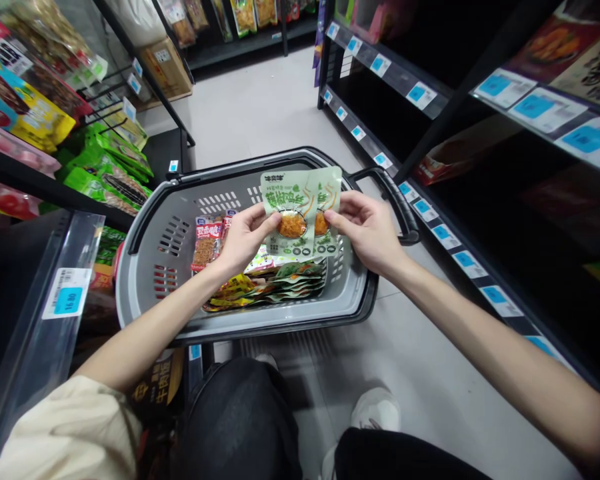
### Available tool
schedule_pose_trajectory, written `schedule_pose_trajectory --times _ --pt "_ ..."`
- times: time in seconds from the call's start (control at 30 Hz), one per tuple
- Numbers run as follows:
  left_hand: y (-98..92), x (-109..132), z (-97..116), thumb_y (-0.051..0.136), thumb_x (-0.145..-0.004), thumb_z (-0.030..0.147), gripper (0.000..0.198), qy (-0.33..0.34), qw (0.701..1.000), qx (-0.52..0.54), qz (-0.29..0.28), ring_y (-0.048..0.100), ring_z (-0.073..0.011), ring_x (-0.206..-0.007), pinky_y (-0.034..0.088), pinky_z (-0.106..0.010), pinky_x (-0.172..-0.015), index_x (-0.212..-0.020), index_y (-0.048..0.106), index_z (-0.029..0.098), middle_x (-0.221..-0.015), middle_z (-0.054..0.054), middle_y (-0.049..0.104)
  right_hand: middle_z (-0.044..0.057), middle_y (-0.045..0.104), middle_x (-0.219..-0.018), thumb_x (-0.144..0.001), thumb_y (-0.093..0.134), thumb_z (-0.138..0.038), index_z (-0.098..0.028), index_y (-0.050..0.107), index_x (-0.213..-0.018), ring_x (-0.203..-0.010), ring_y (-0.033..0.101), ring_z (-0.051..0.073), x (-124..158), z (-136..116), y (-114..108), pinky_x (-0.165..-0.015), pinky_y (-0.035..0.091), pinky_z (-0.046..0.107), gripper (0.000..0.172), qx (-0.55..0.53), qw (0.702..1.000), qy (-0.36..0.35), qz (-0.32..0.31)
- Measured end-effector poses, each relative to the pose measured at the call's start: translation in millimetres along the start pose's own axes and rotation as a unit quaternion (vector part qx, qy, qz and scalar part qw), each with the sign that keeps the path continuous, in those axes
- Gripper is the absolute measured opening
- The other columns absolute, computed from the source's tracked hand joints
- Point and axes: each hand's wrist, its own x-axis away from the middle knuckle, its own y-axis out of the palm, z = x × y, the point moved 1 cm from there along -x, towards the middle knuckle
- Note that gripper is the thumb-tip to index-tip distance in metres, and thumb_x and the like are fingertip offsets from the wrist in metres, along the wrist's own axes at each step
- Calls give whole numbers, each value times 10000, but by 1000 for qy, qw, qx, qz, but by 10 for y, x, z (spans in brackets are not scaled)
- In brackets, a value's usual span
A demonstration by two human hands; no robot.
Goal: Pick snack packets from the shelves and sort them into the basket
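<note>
Two pale green snack packets overlap above a grey shopping basket (pixel 275 324). My left hand (pixel 245 235) pinches the front snack packet (pixel 286 191) at its left edge, thumb on the face. At the other side, my right hand (pixel 373 230) grips the rear snack packet (pixel 330 183), which is partly covered by the front one. Below them in the basket lies a stack of green packets (pixel 300 280). Yellow packets (pixel 230 291) lie to its left, and red-topped packets (pixel 207 241) lean against the far inner wall. My hands and the held packets hide part of the contents.
Black shelves with blue price tags (pixel 465 260) run along the right. Bagged snacks (pixel 107 167) fill racks on the left, beside a shelf edge with a price label (pixel 67 293). A cardboard box (pixel 167 70) stands farther back on the grey tiled floor (pixel 245 113).
</note>
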Motion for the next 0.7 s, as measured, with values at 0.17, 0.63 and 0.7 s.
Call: schedule_pose_trajectory --times 0.17,0.63,0.7 --pt "46 30 -53 892 -718 569 514 -41 997 59 -11 578 -93 -605 463 -189 -502 -824 532 218 -696 31 629 3 748 -846 -769 867 -504 -255 688 -999 -789 719 201 -1 20 -1 -755 622 370 383 3 999 34 -29" --pt "74 52 -13 970 -608 480 547 -66 991 76 82 547 -65 -581 453 -178 -537 -777 525 210 -631 68 587 -7 636 -933 -859 742 -645 -269 597 -1004 -747 603 126 -1 -42 12 -597 509 236 428 63 998 0 -4" --pt "67 41 -18 964 -609 496 543 -72 990 75 91 525 -60 -576 429 -170 -512 -780 537 208 -649 65 589 -9 632 -858 -875 728 -626 -247 616 -949 -748 601 135 -13 -38 25 -641 509 259 402 89 996 -8 -20"
